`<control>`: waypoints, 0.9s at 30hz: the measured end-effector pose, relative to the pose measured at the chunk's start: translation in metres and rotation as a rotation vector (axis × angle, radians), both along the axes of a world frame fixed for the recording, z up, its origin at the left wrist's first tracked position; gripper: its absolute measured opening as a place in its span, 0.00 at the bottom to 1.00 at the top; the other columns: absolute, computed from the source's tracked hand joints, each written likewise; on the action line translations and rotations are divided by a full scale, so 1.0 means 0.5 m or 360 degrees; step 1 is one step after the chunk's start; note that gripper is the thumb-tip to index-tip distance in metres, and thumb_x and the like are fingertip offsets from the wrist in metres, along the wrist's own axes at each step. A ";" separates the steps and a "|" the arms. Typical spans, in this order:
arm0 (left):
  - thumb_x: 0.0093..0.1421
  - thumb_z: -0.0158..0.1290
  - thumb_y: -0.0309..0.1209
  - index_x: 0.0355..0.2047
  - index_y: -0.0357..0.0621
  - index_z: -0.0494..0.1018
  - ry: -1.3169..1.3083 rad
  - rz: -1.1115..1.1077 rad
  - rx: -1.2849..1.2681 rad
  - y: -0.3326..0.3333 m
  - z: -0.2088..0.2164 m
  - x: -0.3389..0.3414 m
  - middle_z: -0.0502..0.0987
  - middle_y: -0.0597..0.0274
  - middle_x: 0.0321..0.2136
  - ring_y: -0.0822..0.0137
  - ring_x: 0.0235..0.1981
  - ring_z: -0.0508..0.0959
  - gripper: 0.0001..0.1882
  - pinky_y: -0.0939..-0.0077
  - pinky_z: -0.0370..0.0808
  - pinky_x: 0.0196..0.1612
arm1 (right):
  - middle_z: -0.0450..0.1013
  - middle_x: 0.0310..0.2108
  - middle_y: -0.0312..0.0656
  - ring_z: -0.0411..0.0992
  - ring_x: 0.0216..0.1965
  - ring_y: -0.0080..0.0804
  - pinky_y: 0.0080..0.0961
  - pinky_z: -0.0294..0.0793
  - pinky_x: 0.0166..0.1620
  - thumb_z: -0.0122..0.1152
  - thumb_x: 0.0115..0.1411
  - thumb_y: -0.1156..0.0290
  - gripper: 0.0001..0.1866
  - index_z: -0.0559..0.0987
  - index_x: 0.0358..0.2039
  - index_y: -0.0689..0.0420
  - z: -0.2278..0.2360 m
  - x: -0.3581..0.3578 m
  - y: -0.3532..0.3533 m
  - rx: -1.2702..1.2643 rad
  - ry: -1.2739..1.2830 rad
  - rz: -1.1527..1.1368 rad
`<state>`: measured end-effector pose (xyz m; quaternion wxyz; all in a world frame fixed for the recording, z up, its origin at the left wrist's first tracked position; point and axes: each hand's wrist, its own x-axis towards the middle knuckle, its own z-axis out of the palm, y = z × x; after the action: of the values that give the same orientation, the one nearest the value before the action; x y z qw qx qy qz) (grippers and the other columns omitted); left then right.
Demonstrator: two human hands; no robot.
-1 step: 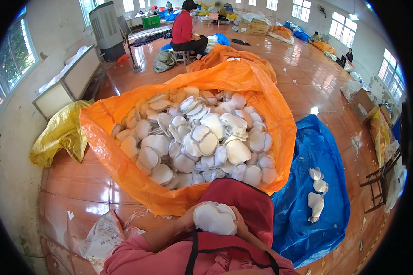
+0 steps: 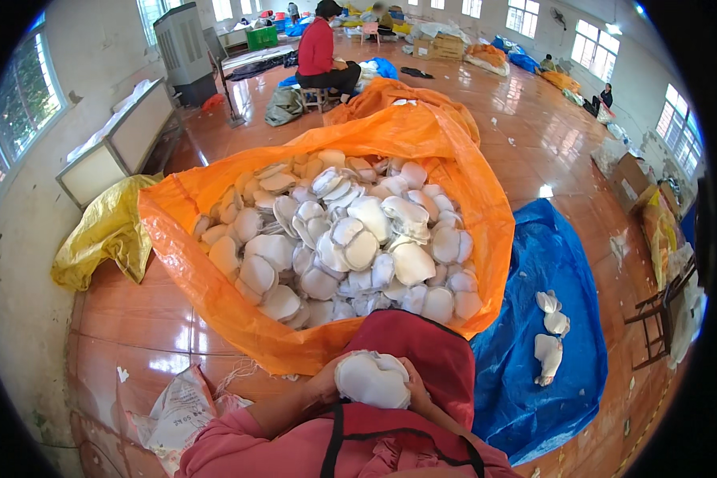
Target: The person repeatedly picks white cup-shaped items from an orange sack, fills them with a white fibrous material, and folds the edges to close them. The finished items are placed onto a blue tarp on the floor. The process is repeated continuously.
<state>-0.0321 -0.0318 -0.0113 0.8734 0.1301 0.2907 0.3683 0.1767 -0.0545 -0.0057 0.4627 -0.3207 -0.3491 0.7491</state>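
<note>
Close to my body, a bundle of white rounded fabric pads [image 2: 372,380] is held between my two hands. My left hand [image 2: 324,385] grips its left edge, with the fingers mostly hidden behind it. Against the right edge, my right hand [image 2: 417,385] is closed, fingers bent round the side. A dark red apron [image 2: 422,350] covers my lap beneath. Just beyond lies a large open orange sack [image 2: 486,239], its rim spread wide around a heap of similar white pads [image 2: 350,247], many in stacked bundles.
A blue sheet [image 2: 554,263] on my right carries a few white tied bundles [image 2: 548,354]. Left are a yellow sack [image 2: 107,231] and a white printed sack [image 2: 179,414]. A wooden chair [image 2: 657,319] stands far right. Ahead, a person in red [image 2: 317,52] sits on a stool.
</note>
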 end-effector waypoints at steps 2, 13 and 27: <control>0.70 0.42 0.41 0.53 0.46 0.71 0.0018 0.0030 0.0017 -0.006 0.006 0.005 0.78 0.61 0.46 0.67 0.46 0.79 0.18 0.70 0.76 0.49 | 0.73 0.47 0.40 0.73 0.46 0.27 0.28 0.73 0.51 0.65 0.55 0.75 0.23 0.70 0.52 0.58 -0.007 0.004 -0.001 -0.0041 0.0016 -0.0001; 0.69 0.42 0.42 0.57 0.51 0.69 0.0342 0.0014 0.0189 -0.012 0.025 0.040 0.75 0.66 0.51 0.69 0.48 0.77 0.19 0.72 0.77 0.47 | 0.74 0.45 0.40 0.73 0.44 0.28 0.30 0.74 0.50 0.60 0.58 0.74 0.17 0.71 0.48 0.58 -0.028 0.007 0.008 -0.0303 0.0172 -0.0152; 0.64 0.52 0.38 0.59 0.48 0.65 0.0246 0.0002 0.0268 -0.010 -0.010 0.050 0.70 0.62 0.57 0.66 0.56 0.72 0.24 0.66 0.70 0.57 | 0.72 0.44 0.37 0.70 0.46 0.24 0.25 0.70 0.51 0.50 0.66 0.58 0.17 0.70 0.49 0.56 -0.049 0.021 -0.003 0.0066 -0.0186 -0.0088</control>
<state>-0.0071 -0.0366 -0.0162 0.8341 0.2309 0.3254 0.3809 0.1871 -0.0559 -0.0300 0.4688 -0.3637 -0.3819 0.7086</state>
